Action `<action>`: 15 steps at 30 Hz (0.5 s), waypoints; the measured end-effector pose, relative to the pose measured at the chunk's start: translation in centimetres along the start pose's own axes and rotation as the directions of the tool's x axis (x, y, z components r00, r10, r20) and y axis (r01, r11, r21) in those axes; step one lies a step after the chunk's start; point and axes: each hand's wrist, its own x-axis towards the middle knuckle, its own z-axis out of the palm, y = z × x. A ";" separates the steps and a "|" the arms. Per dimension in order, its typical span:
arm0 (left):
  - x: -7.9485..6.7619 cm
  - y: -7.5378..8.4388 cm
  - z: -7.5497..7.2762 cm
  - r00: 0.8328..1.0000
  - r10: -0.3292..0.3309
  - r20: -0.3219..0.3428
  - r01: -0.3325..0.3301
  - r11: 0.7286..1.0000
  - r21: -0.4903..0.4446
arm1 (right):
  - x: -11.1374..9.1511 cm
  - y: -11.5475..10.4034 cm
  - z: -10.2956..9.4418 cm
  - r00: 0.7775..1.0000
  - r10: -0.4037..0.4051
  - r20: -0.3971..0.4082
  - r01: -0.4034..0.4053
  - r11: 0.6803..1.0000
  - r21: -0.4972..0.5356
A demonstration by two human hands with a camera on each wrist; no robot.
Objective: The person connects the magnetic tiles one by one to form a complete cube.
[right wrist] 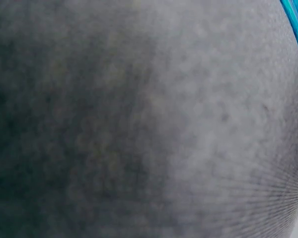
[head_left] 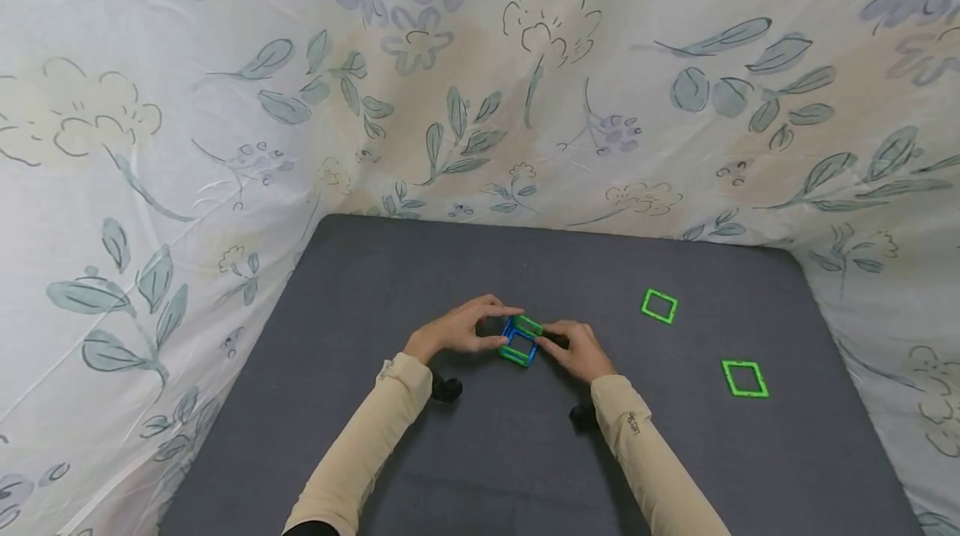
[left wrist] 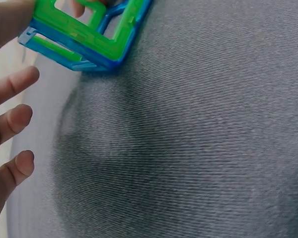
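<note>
Close to the middle of the dark table sits a small box-like build of green and blue square magnetic tiles [head_left: 515, 357], with open frame sides. My left hand [head_left: 457, 330] holds its left side between thumb and forefinger. In the left wrist view the other fingers [left wrist: 20, 117] are spread away from the build. From the right, my right hand [head_left: 577, 350] pinches the build's edge with thumb and forefinger. The right wrist view shows only a blue tile edge [right wrist: 295, 29] at its top right corner; the right fingers are outside that view.
Two loose green square tiles, a farther one [head_left: 660, 306] and a nearer one [head_left: 745, 378], lie flat to the right on the grey tabletop [head_left: 480, 453]. A flower-patterned cloth [head_left: 465, 61] hangs behind the table and along its sides.
</note>
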 end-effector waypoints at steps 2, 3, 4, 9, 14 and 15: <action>-0.2 0.0 0.2 1.000 -0.013 -0.005 0.013 1.000 0.001 | -0.1 -0.1 0.0 1.000 0.007 -0.010 -0.007 1.000 -0.011; -0.3 -0.1 0.3 1.000 -0.018 -0.009 0.018 1.000 -0.002 | -0.1 -0.2 -0.1 1.000 0.010 -0.013 -0.010 1.000 -0.016; -0.3 -0.1 0.3 1.000 -0.026 -0.011 0.026 1.000 -0.003 | -0.2 -0.2 -0.1 1.000 0.011 -0.015 -0.011 1.000 -0.019; -0.8 -0.1 0.8 0.999 -0.041 -0.024 0.040 0.999 -0.030 | -0.7 0.0 -1.1 0.999 0.015 -0.031 -0.017 0.998 -0.059; -1.2 0.0 0.9 0.999 -0.041 -0.032 0.040 0.998 -0.047 | -1.9 1.1 -3.7 0.997 0.041 -0.065 -0.051 0.987 -0.152; -1.2 0.0 0.9 0.999 -0.042 -0.034 0.041 0.998 -0.047 | -2.2 1.4 -4.5 0.996 0.047 -0.074 -0.059 0.984 -0.167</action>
